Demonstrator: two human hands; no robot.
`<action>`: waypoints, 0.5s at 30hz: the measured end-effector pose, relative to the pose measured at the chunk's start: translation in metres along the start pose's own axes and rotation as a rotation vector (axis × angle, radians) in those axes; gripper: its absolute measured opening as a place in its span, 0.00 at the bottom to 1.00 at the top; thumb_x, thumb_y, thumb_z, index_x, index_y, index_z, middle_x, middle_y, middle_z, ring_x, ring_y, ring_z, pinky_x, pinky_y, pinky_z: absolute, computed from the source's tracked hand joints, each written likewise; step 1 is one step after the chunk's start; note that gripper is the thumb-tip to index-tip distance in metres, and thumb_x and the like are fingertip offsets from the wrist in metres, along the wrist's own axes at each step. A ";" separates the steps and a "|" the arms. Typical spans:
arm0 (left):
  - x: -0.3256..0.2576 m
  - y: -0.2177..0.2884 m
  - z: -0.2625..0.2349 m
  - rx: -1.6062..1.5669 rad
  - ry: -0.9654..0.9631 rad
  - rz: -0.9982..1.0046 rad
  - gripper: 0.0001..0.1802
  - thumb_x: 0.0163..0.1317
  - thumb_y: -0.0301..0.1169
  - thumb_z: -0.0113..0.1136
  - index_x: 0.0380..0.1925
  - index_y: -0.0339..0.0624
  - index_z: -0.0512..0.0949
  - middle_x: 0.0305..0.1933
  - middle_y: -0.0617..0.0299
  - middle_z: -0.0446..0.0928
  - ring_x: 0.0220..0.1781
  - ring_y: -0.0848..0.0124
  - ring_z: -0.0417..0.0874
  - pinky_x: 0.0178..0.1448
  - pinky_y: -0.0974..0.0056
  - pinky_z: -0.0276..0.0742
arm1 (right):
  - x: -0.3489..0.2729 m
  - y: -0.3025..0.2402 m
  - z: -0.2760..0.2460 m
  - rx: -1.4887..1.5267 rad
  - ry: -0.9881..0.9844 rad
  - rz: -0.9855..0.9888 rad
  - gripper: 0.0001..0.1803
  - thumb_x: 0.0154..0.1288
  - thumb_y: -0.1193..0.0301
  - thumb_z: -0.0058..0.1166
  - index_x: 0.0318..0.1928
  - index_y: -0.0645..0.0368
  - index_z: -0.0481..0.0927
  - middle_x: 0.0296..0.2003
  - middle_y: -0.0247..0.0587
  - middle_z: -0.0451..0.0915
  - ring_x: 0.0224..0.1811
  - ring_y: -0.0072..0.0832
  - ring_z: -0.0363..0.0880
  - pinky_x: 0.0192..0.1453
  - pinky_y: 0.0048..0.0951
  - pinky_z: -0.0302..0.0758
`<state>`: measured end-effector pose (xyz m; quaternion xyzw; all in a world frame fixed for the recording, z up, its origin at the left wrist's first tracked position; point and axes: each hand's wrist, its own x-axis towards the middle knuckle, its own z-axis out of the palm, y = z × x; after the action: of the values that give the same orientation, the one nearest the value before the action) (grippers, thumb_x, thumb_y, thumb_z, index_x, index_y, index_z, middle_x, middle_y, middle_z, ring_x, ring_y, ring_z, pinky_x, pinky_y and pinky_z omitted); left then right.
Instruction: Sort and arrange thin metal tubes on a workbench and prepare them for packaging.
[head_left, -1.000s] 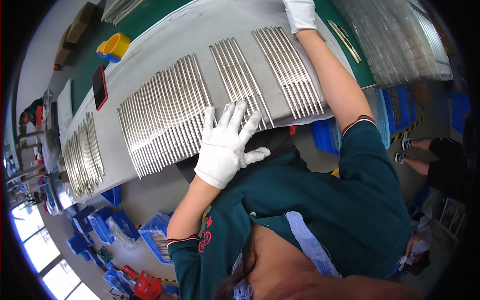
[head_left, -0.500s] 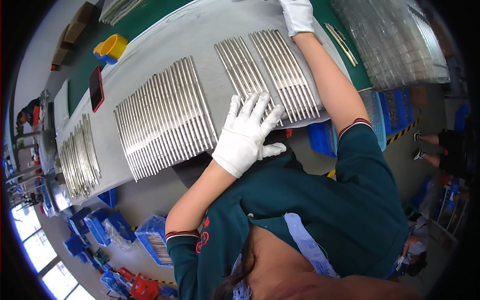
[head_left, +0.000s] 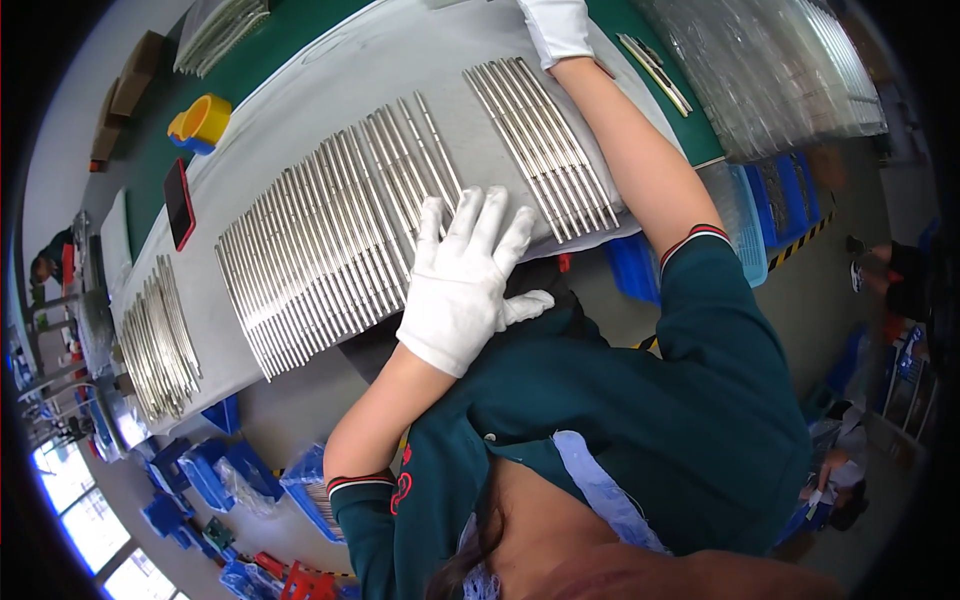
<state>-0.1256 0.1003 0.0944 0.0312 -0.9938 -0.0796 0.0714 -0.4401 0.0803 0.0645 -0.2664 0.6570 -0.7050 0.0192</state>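
Observation:
My left hand (head_left: 458,283), in a white glove, lies with fingers spread over the near ends of a small group of shiny metal rods (head_left: 400,165). Those rods lie just right of a wide row of similar rods (head_left: 310,250), side by side on a grey cloth. Right of my left hand is another group of rods (head_left: 540,145), set apart by a strip of cloth. At the far side of the table my gloved right hand (head_left: 556,28) reaches past this group. The upper edge cuts off its fingers, so their hold is hidden.
Loose thin rods (head_left: 160,340) lie at the table's left end. A red-edged phone (head_left: 179,205) and a yellow tape roll (head_left: 207,119) sit at the far left. Plastic-wrapped bundles (head_left: 770,80) stand far right, with blue bins (head_left: 630,268) below the table edge.
My left hand has moved left, and the small group of rods under it has slid left against the wide row. The gap to the right-hand group has widened.

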 end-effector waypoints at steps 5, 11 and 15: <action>0.037 0.012 0.028 -0.111 0.014 0.152 0.52 0.49 0.65 0.66 0.71 0.53 0.66 0.73 0.47 0.65 0.73 0.46 0.66 0.75 0.35 0.55 | 0.002 0.005 0.002 0.106 -0.008 -0.057 0.37 0.67 0.71 0.59 0.74 0.62 0.62 0.58 0.51 0.79 0.57 0.32 0.79 0.62 0.27 0.74; 0.054 0.017 0.043 -0.147 0.025 0.200 0.51 0.48 0.66 0.66 0.70 0.56 0.68 0.73 0.46 0.64 0.74 0.45 0.65 0.74 0.32 0.55 | 0.002 0.004 0.001 0.000 -0.010 -0.104 0.36 0.66 0.72 0.59 0.72 0.64 0.63 0.58 0.53 0.79 0.57 0.33 0.79 0.62 0.28 0.74; 0.043 0.013 0.031 -0.115 -0.023 0.156 0.52 0.46 0.66 0.67 0.69 0.55 0.68 0.72 0.45 0.65 0.73 0.44 0.66 0.74 0.32 0.55 | 0.006 0.014 0.001 0.068 0.004 -0.086 0.35 0.66 0.71 0.59 0.72 0.64 0.64 0.57 0.53 0.79 0.57 0.35 0.79 0.62 0.29 0.74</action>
<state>-0.1730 0.1145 0.0720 -0.0512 -0.9877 -0.1313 0.0675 -0.4491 0.0751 0.0537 -0.2923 0.6204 -0.7277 -0.0033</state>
